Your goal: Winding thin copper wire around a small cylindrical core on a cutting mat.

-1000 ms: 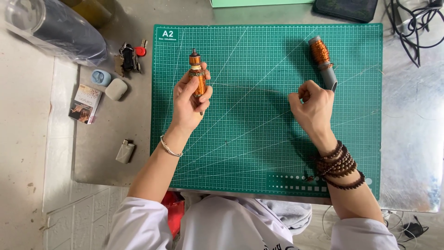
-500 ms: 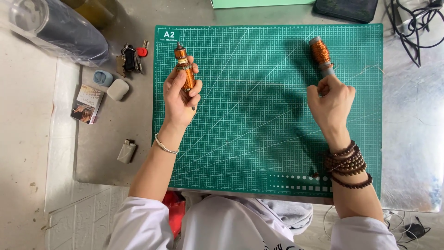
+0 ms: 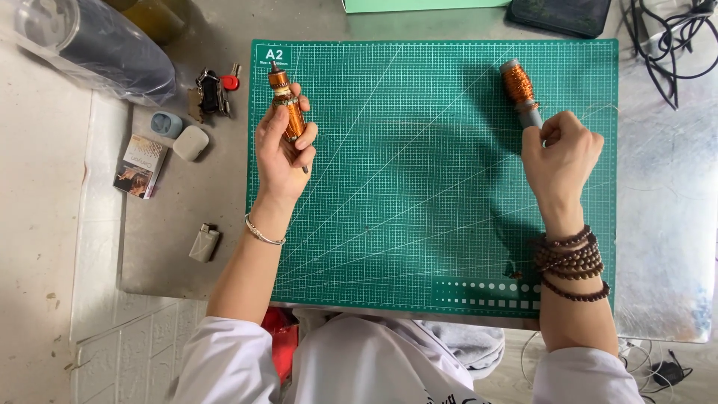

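Comparing this moment with the pictures from a second and half a second ago shows both hands farther apart. The left hand [image 3: 283, 150] now sits near the far left corner of the green cutting mat [image 3: 419, 224], having moved outward and away from the body. Its fingers are wrapped around a copper wire bobbin [image 3: 287, 112], held upright with the narrow tip pointing to the mat's far edge. The right hand [image 3: 562, 157] has shifted toward the mat's right edge; its fingers are curled closed, pinching at the grey base of a second copper wire spool [image 3: 520, 91], which lies tilted on the mat near the far right corner. A thin wire appears to run between the two, though it is too fine to confirm. Judged from the wider spacing, wire is being drawn out between bobbin and spool.

Left of the mat on the desk [image 3: 172, 217] lie a bunch of keys [image 3: 213, 90], two small rounded cases [image 3: 179, 135], a small printed box [image 3: 140, 166] and a lighter [image 3: 203, 242]. Black cables [image 3: 673, 45] lie at the far right corner. Nothing obstructs the mat between the hands.
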